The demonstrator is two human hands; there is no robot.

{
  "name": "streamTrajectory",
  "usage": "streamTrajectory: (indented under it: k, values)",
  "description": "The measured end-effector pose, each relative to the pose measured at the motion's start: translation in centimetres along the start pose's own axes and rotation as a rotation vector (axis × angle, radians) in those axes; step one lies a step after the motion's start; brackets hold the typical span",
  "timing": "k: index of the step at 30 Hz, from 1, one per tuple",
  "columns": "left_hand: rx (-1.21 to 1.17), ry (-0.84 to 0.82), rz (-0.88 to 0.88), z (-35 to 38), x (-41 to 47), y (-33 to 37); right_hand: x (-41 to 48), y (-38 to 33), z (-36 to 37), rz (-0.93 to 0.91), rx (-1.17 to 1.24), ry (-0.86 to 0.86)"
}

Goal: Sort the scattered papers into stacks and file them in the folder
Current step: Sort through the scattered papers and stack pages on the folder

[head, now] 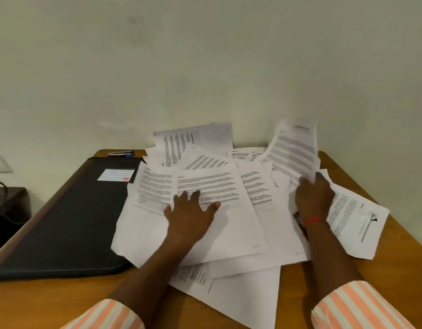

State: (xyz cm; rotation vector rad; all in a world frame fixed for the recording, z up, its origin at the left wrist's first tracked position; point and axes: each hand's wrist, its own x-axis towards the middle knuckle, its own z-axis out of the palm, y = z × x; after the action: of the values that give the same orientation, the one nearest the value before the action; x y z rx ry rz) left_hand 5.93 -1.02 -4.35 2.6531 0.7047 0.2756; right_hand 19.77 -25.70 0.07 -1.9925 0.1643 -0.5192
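A black folder (pixel 70 217) lies closed and flat on the left part of a wooden table (pixel 51 302), with a white label (pixel 116 175) near its far right corner. Just right of the folder, and overlapping its right edge, the printed papers (pixel 231 236) lie in 1 loose heap, sheets crossing at many angles and not yet stacked. Some at the far side of the heap lean up against the wall.

The person's left hand (pixel 191 214) rests palm down on the heap, a little right of the folder, with fingers straight and spread on a printed page, holding nothing.

The right hand (pixel 314 198), further right and well apart from the folder, grips the lower edge of 1 sheet (pixel 293 150), which stands lifted above the heap and is blurred. A red thread (pixel 315 220) circles that wrist.

Beyond the folder's far edge lies a small silver and blue object (pixel 121 153), too blurred to tell what it is.
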Motion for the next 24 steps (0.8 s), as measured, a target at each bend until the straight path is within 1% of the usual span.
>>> streamTrajectory:
  k: [3,5,7,9,10,11,12,14,15,16,17,18,19,20,22,23,24]
  values:
    - [-0.139,-0.052,0.087,0.2,-0.2,0.7,0.4,-0.4,-1.3,-0.022,0.238,0.373]
    - [-0.213,-0.063,0.116,0.3,-0.3,0.7,0.5,-1.2,-2.4,-0.085,0.39,0.556]
    - [-0.296,-0.049,0.136,0.1,-0.5,0.8,0.3,-2.3,-3.2,-0.151,0.529,0.631]
    - [-0.419,-0.032,0.142,-0.3,-0.8,1.1,-0.2,-3.6,-3.4,-0.179,0.635,0.587]
    - [-0.476,-0.023,0.143,-0.5,-0.9,1.2,-0.5,-4.1,-3.2,-0.146,0.684,0.515]
    - [-0.518,0.004,0.149,-0.8,-1.1,1.3,-0.8,-4.4,-2.7,-0.081,0.717,0.391]
    - [-0.547,0.07,0.171,-1.2,-1.1,1.2,-1.1,-4.4,-2.0,-0.024,0.707,0.219]
    - [-0.628,0.264,0.168,-2.4,-1.1,0.9,-2.0,-3.9,-0.2,0.014,0.553,-0.216]
    - [-0.728,0.338,0.105,-3.2,-0.8,0.6,-2.6,-3.4,0.7,0.01,0.487,-0.428]
    - [-0.885,0.374,0.005,-4.1,-0.5,0.2,-3.2,-3.0,1.2,0.001,0.456,-0.607]
    - [-1.093,0.353,-0.114,-4.8,-0.1,-0.2,-3.7,-2.5,1.5,-0.012,0.456,-0.746]
    - [-1.325,0.276,-0.223,-5.6,0.3,-0.7,-4.0,-2.2,1.8,-0.053,0.435,-0.848]
    - [-1.501,0.179,-0.303,-6.1,0.8,-1.3,-4.0,-1.9,1.9,-0.109,0.396,-0.899]
    - [-1.574,0.088,-0.342,-6.4,1.2,-2.0,-4.0,-1.8,1.8,-0.16,0.349,-0.914]
    - [-1.53,-0.077,-0.343,-6.6,1.7,-2.9,-3.5,-1.6,1.5,-0.196,0.296,-0.888]
    - [-1.49,-0.157,-0.309,-6.7,1.5,-3.1,-3.2,-1.6,1.3,-0.176,0.301,-0.89]
    - [-1.443,-0.226,-0.26,-6.6,1.3,-3.0,-3.2,-1.5,1.0,-0.137,0.333,-0.941]
